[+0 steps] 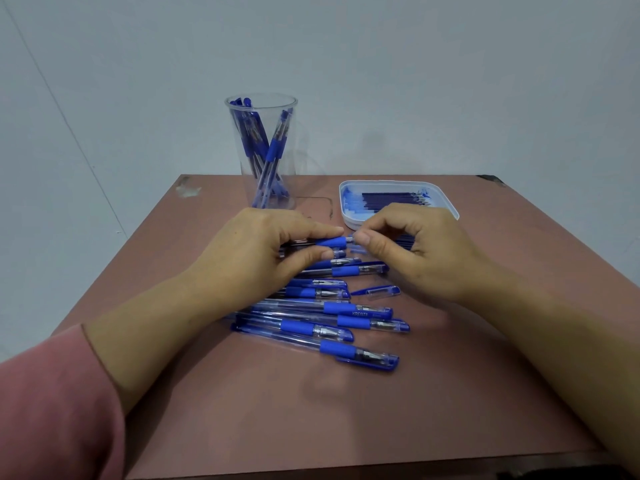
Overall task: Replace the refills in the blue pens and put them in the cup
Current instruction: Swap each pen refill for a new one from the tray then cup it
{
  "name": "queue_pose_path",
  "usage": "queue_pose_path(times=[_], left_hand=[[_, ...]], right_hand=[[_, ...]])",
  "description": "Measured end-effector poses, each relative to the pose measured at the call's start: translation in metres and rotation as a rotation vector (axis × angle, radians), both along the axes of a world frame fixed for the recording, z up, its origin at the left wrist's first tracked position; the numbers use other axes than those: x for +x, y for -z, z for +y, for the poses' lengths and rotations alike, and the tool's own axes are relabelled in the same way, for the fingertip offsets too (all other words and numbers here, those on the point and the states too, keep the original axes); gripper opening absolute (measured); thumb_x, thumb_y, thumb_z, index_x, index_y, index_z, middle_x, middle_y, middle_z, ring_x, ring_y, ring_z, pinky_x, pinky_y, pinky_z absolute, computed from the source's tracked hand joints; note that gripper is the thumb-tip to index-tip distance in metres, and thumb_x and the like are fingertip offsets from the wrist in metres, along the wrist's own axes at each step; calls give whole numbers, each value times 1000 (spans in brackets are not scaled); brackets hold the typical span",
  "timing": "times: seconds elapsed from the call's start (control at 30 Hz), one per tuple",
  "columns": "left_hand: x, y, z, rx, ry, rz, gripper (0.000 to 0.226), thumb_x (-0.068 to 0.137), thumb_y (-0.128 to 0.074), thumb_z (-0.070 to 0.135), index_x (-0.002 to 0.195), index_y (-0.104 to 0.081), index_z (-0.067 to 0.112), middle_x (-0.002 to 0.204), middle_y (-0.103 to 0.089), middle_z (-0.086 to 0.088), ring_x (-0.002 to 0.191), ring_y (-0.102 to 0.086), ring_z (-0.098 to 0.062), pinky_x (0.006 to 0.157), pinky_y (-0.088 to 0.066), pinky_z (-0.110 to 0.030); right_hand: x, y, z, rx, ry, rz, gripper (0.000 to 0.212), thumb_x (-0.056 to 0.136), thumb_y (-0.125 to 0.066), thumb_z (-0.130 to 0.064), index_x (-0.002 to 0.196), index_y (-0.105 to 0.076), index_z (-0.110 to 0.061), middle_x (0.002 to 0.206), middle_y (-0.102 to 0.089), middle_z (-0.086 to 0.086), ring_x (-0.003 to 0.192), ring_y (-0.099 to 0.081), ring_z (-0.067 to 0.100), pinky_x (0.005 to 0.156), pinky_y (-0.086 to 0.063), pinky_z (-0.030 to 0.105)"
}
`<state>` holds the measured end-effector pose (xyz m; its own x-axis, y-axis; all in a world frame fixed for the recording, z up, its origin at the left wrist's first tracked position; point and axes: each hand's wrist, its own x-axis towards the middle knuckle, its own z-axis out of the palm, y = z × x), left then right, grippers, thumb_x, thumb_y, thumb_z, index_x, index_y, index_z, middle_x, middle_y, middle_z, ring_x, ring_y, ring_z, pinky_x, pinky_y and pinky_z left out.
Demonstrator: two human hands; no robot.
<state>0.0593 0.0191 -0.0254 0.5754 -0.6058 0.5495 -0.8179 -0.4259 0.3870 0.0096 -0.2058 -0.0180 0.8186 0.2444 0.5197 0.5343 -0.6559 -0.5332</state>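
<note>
The left hand [259, 247] and the right hand [415, 247] meet over the middle of the desk [311, 427], and both hold one blue pen [330, 241] which lies level, pointing to 3 o'clock. The left hand grasps it with thumb and index finger pinched on the blue rubber grip, while the rest of the barrel is hidden under the palm. The right hand pinches the front end of the same pen between thumb and index finger, and its other fingers are curled. Some dark blue sticks show just behind these fingers; I cannot tell if the hand holds them.

Below the hands, toward 6 o'clock, a pile of pens [322, 323] lies on the desk, almost all with their capped ends to 3 o'clock. One loose clear cap [381, 291] lies beside the pile at its 3 o'clock side, under the right hand.

At 12 o'clock from the left hand a clear plastic cup [290, 168] stands upright near the far edge, with several blue pens [273, 150] leaning inside. At 1 o'clock from the right hand is a white tray [381, 182] with dark refills [391, 199] lying side by side.

A pink sleeve [52, 403] covers the left arm at 8 o'clock
</note>
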Motion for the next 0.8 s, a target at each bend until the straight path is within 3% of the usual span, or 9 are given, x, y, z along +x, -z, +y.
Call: queue_pose_path(times=[0.1,0.17,0.3,0.4,0.47,0.53,0.67,0.8], left_hand=[[1,1,0,5,-1,-7,35,85,-60,48,118,-64,41,93,-70,22,83,-65,3,71,-56,-28],[1,1,1,1,-4,-3,35,85,-60,47,118,-66,39,93,-69,23,84,-65,3,71,-56,-29],[0,0,0,11,-3,0,33,85,-63,44,118,-66,39,97,-72,18,85,-66,0,72,-57,-31],[1,1,0,21,-7,-3,33,85,-65,42,118,-65,41,97,-72,18,85,-66,0,72,-57,-30],[1,2,1,13,-16,1,33,85,-66,41,118,-66,40,98,-71,19,86,-66,2,73,-57,-31],[1,2,0,9,-20,2,33,85,-65,41,118,-65,40,97,-72,18,85,-66,0,72,-57,-32],[0,1,-1,21,-15,1,34,85,-64,43,119,-59,47,95,-72,17,82,-66,-2,70,-57,-32],[0,1,0,5,-55,16,36,83,-58,52,116,-67,41,95,-72,18,83,-66,-1,72,-57,-33]], right_hand=[[0,0,1,-7,-19,2,12,82,-74,-30,88,-66,-37,84,-66,-15,82,-63,7,74,-49,17],[-2,-2,1,26,-37,13,19,77,-75,-37,90,-62,-42,88,-65,-16,81,-62,7,73,-48,14],[-2,-1,1,27,-9,60,14,86,-60,-47,86,-68,-35,81,-68,-15,78,-64,7,69,-49,18],[0,2,0,28,-18,78,5,82,-70,-39,86,-67,-36,79,-68,-13,75,-64,7,70,-50,20],[-2,1,0,75,-37,107,26,71,-75,-47,94,-65,-38,83,-66,-11,77,-63,9,72,-51,20],[-3,0,1,118,-33,138,32,70,-71,-55,96,-65,-39,84,-65,-12,77,-62,10,72,-53,21],[-2,0,1,53,10,109,2,85,-68,-36,85,-69,-36,77,-69,-13,71,-64,8,68,-54,28],[-1,-1,-5,72,28,80,20,83,-73,-19,86,-66,-38,77,-68,-13,76,-62,1,71,-48,12]])
